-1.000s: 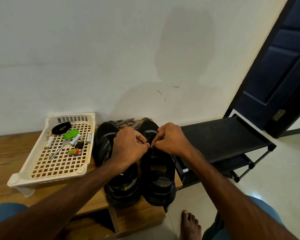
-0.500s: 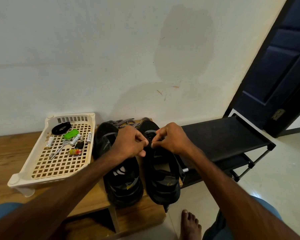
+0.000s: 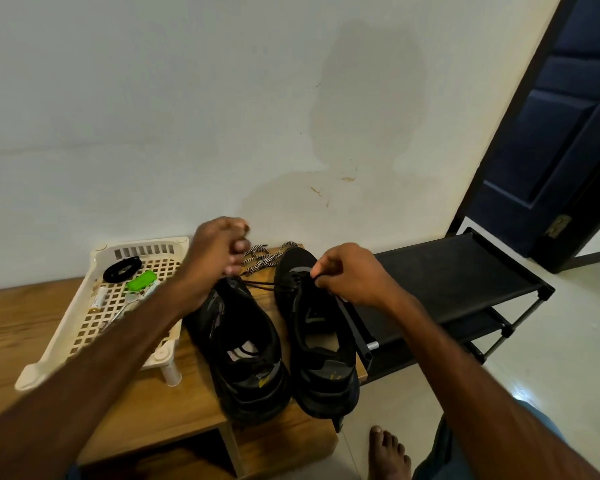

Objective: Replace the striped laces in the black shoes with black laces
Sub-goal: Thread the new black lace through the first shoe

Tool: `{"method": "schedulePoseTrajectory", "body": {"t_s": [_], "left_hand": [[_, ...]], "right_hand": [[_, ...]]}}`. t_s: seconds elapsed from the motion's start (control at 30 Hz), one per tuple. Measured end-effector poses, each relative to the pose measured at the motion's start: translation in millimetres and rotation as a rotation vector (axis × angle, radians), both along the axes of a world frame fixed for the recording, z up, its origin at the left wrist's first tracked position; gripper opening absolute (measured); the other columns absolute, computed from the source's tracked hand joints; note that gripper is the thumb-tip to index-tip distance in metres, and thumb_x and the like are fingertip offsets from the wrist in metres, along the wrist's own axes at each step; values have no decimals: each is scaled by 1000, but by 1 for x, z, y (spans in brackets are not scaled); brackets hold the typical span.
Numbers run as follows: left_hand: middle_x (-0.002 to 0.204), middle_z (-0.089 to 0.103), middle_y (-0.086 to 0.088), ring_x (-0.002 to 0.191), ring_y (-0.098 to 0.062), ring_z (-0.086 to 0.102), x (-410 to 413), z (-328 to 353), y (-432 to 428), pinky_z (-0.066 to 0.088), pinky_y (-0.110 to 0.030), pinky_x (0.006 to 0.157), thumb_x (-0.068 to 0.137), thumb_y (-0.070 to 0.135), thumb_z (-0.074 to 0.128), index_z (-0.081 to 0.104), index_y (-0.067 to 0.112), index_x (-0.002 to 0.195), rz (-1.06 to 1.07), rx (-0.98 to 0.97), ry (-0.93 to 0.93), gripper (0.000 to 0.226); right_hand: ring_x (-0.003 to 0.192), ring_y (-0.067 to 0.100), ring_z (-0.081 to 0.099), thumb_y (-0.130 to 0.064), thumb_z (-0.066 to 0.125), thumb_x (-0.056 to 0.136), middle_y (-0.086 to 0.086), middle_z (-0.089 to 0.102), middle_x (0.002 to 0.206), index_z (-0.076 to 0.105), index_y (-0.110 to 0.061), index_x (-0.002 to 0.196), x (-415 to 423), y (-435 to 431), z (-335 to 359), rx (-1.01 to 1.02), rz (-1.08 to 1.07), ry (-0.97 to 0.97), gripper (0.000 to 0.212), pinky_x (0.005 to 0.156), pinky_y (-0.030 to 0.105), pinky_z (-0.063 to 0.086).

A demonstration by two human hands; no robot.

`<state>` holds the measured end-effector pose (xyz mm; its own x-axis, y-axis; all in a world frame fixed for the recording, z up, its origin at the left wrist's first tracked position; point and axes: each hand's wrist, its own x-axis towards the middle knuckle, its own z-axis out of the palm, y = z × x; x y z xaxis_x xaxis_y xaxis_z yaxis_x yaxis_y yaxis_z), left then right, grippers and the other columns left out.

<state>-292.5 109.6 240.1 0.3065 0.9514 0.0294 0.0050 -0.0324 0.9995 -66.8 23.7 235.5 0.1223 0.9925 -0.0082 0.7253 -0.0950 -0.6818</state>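
The main risk, as I judge it, is uneven lacing: the left hand [image 3: 219,251] is pulling a black lace [image 3: 260,285] up and away toward the upper left of the frame, and a hard tug could drag the opposite end back out of the eyelets or slide the right shoe [image 3: 317,327] along the wooden surface [image 3: 187,393]. The right hand [image 3: 350,275], at centre frame, is pinching the other end of the lace at that shoe's forward eyelets, seemingly anchoring it. The left grip is closing narrowly, apparently on the lace, though the fingers are blurred. The lace is running taut from the eyelets leftward, over the left shoe [image 3: 243,348]. The striped laces [image 3: 262,259] are lying loose behind both shoes, near the wall.
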Motion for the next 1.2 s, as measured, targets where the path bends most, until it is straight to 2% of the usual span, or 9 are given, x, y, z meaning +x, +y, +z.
{"method": "schedulePoseTrajectory", "body": {"t_s": [0.13,0.23,0.43,0.57,0.63,0.83,0.93,1.03,1.2], "left_hand": [[94,68,19,91,-2,63,14,-22,-20,47,-26,73,85,44,73,70,36,102,-240,727,1018,19],[96,73,18,98,-7,64,19,-21,-26,41,-27,73,89,46,70,76,38,100,-215,814,1129,14],[98,77,16,97,3,68,13,0,-17,47,-29,86,99,29,64,76,25,98,-155,509,491,13],[99,78,-9,100,-25,74,12,15,-21,55,-45,92,105,18,49,59,14,98,-164,-12,-201,13],[83,69,-4,83,-22,71,8,23,-18,59,-45,90,103,15,49,58,14,99,-179,-134,-464,10],[74,50,7,59,-6,46,-6,30,-7,54,-21,63,103,14,49,58,16,99,-225,-376,-790,10],[83,66,-5,63,-12,62,1,18,-15,57,-22,60,105,29,46,69,6,100,-349,-388,-487,33],[94,77,-21,92,-29,76,8,5,-20,60,-33,82,108,48,35,78,2,95,-435,-85,72,65],[93,77,12,91,-3,70,23,-18,-20,54,-30,91,95,33,66,76,29,104,-149,643,716,14]], "right_hand": [[76,8,70,-17,68,97,1,75,89,73,-14,104,3,0,4,201,-138,64,9,63,14,48],[75,3,66,-21,68,97,-4,74,88,75,-16,103,3,0,3,261,-147,15,11,61,6,44],[73,-3,64,-18,75,91,-9,73,88,80,-20,99,6,-3,0,78,10,-59,9,61,3,44],[96,7,62,-26,86,83,-6,65,106,71,-24,111,0,-5,-8,-132,76,-127,32,82,23,52],[103,13,61,-21,85,82,-6,62,111,66,-26,117,-3,-4,-9,-146,57,-179,40,85,25,52],[99,16,63,-14,77,86,-3,64,108,61,-28,122,-2,-2,-9,-165,33,-229,42,85,28,55],[99,17,63,-13,75,86,-5,62,105,60,-27,123,-3,-2,-7,-168,34,-247,43,85,29,55],[98,17,63,-13,76,87,-5,60,104,59,-26,125,-5,-2,-5,-172,34,-252,43,82,29,57],[97,15,62,-11,76,88,-4,59,106,59,-25,126,-6,-3,-4,-186,37,-234,45,83,30,58]]}}
